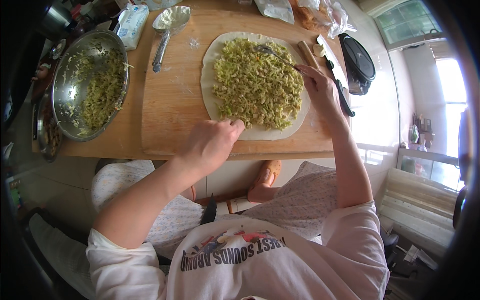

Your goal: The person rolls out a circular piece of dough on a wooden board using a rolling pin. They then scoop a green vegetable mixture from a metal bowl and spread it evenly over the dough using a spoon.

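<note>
A rolled-out round of dough (pixel 208 80) lies on a wooden board (pixel 172 108). Chopped pale-green vegetable filling (pixel 258 88) covers most of it and leaves a bare rim. My right hand (pixel 321 84) grips the handle of a metal spoon (pixel 265 49), whose bowl rests on the filling near the far side. At the dough's near-left edge is my left hand (pixel 215 137), its fingers curled and touching the rim or just above it. Its fingertips are partly hidden, so I cannot tell whether they pinch anything.
On the left stands a steel bowl (pixel 80 75) with more filling. A metal scoop of flour (pixel 170 22) lies on the board. To the right are a wooden rolling pin (pixel 308 54), a knife (pixel 333 62) and a black-lidded container (pixel 358 60). A wipes pack (pixel 132 24) sits behind.
</note>
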{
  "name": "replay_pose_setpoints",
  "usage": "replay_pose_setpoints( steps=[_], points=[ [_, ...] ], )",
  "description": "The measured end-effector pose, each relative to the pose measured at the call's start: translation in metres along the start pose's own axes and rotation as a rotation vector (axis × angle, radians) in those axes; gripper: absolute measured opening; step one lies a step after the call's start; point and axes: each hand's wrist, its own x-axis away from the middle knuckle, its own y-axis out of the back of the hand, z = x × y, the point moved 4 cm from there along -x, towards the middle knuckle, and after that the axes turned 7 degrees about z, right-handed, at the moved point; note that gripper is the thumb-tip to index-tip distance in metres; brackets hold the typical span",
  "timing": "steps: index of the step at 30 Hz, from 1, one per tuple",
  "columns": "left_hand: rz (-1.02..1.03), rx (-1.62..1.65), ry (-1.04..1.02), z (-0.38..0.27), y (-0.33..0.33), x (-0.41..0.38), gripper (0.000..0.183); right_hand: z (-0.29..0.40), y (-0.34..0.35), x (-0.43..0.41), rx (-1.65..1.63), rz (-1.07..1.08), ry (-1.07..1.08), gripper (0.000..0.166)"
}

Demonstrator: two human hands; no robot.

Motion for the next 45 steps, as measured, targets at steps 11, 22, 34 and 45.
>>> replay_pose_setpoints(
  steps=[11,22,34,45],
  points=[
    [-0.049,-0.012,0.102,0.013,0.004,-0.005,0.025,0.049,0.031,0.038,0.041,-0.185,0.100,0.025],
    [-0.162,-0.343,-0.054,-0.004,0.010,-0.044,0.088,0.048,0.032,0.059,-0.239,0.128,-0.210,0.023],
    [-0.119,-0.671,0.075,0.013,0.014,-0.061,0.085,0.038,0.049,0.069,-0.295,0.198,-0.258,0.024],
    [-0.066,-0.727,-0.017,-0.001,0.005,-0.064,0.089,0.039,0.048,0.069,-0.291,0.289,-0.285,0.024]
  ],
)
